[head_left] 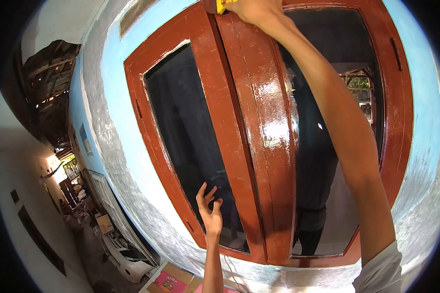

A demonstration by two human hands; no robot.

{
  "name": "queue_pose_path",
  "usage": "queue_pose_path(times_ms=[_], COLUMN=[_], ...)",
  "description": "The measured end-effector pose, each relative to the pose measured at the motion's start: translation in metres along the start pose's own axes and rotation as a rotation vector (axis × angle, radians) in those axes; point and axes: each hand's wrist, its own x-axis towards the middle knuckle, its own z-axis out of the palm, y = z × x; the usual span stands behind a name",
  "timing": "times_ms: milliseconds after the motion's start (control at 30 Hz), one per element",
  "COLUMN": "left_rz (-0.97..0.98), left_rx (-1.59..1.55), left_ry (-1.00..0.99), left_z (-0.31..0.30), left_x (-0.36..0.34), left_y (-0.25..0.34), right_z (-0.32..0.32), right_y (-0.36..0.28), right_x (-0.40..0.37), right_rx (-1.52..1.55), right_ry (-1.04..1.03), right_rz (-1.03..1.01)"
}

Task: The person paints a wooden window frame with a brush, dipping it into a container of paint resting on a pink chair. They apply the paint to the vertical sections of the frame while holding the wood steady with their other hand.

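My right hand (252,9) is raised to the top of the red-brown window frame (259,73), its fingers around a yellow and dark object (222,6) cut off by the upper edge of the view. What this object is cannot be made out. Lower down, my left hand (210,210) is in front of the left dark glass pane (186,112), fingers apart and slightly curled, holding nothing. Whether its fingertips touch the glass is unclear. The right glass pane (313,141) shows reflections and lies partly behind my right arm.
A light blue and grey wall (132,151) surrounds the window. Below are cardboard boxes (168,281). At the left runs a narrow alley (93,249) with a white vehicle part (127,266), a carton (104,223) and piled items.
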Motion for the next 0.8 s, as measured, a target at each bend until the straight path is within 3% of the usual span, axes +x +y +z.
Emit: queue_pose_path(times_ms=[233, 333, 433, 567, 667, 800], left_rz=[0.024, 0.023, 0.020, 0.028, 0.064, 0.090], left_rx=[0.016, 0.014, 0.031, 0.078, 0.095, 0.124], left_ry=[0.020, 0.034, 0.041, 0.045, 0.062, 0.072], left_z=[0.004, 0.007, 0.007, 0.009, 0.009, 0.009], left_x=[-0.003, -0.002, -0.003, -0.001, 0.004, 0.019], left_y=[0.001, 0.000, -0.002, -0.002, 0.008, 0.017], right_z=[-0.033, -0.021, -0.005, 0.003, -0.031, -0.024], right_y=[0.002, 0.012, 0.010, 0.011, 0.012, 0.014], right_x=[-0.023, -0.012, 0.004, 0.000, -0.013, -0.002], right_rx=[0.027, 0.117, 0.023, 0.057, 0.057, 0.126], right_ry=[-0.163, 0.010, 0.034, -0.048, -0.209, -0.046], right_rz=[0.048, 0.055, 0.058, 0.076, 0.030, 0.042])
